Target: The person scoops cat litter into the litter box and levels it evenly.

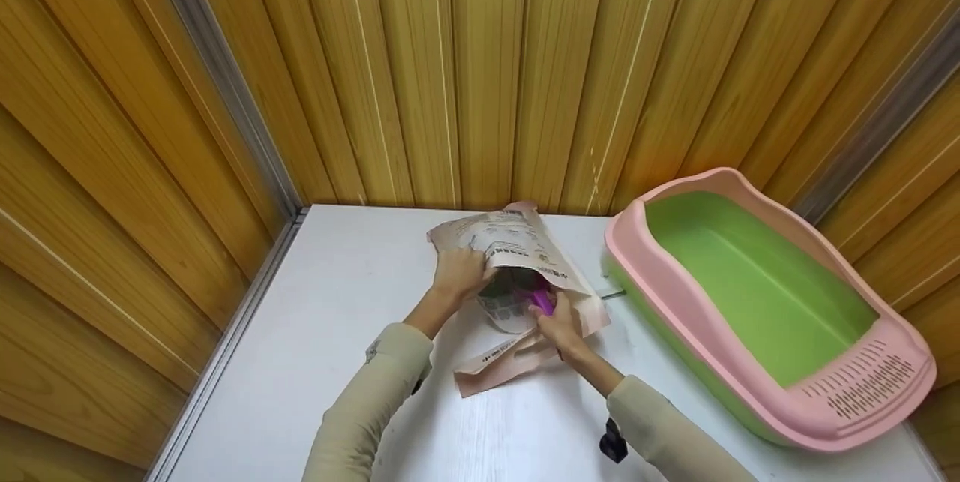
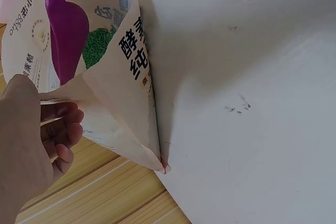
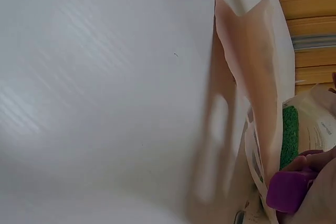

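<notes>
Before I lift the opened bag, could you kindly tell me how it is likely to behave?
The bag will probably flex rather than stay stiff: its thin wall bends where the left hand pinches it. The green granules inside could shift and may spill if it tips, since it gapes open.

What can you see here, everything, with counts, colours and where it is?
Bag: one, pale pink with dark print, on the table
Paper strip: one, pale pink, bag's near side
Granules: one mass, green, inside the bag
Scoop: one, purple, bag's mouth
Tub: one, pink and green, right
Table: one, white, underneath
Walls: three, yellow-brown, left, back, right
Sleeves: two, beige, forearms
Left hand: one, bare, fingers pinching the bag's edge
Right hand: one, bare, gripping the scoop
</notes>
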{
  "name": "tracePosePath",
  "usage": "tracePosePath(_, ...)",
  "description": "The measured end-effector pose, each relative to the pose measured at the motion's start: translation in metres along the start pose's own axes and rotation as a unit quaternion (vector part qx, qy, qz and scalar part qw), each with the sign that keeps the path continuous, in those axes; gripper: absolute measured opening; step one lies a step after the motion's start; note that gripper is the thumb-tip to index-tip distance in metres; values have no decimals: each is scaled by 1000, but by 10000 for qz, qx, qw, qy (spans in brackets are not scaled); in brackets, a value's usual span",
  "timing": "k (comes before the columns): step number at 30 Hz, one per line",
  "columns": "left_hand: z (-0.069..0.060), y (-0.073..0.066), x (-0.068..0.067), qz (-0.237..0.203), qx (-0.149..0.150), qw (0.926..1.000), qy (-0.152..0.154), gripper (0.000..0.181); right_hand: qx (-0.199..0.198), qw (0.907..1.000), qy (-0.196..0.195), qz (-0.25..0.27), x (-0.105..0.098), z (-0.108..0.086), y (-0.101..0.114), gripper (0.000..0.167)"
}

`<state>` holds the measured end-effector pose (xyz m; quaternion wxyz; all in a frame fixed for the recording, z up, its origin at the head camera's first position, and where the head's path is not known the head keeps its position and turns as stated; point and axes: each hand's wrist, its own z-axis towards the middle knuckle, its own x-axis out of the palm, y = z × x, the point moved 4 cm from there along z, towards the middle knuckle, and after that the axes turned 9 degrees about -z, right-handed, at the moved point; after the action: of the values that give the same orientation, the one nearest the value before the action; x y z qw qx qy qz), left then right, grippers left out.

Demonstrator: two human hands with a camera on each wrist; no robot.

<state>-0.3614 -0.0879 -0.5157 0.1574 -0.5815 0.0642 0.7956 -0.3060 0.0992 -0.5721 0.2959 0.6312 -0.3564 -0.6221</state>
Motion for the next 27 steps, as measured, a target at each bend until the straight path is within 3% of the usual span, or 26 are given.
tracePosePath(6,3,6,-4,-59,-117,9999,51,44,-233,9960,803,313,-21,-15,7,51)
tracePosePath(10,4,4,-3,-28,-224,9997,37,44,-371,9909,1290,65,-40,-26,5,49)
tracePosePath(13,6,-1,0,-50,-144,9999,60,40,-535,9869,1499,-279,-56,-31,0,50)
tracePosePath(21,16,-3,2,217,66,9997,8,32,-1087,9683,2045,-937,-94,-21,2,53)
tracePosePath(27,18,4,1,404,139,9991,2,26,-1454,9500,2619,-878,-122,-13,13,52)
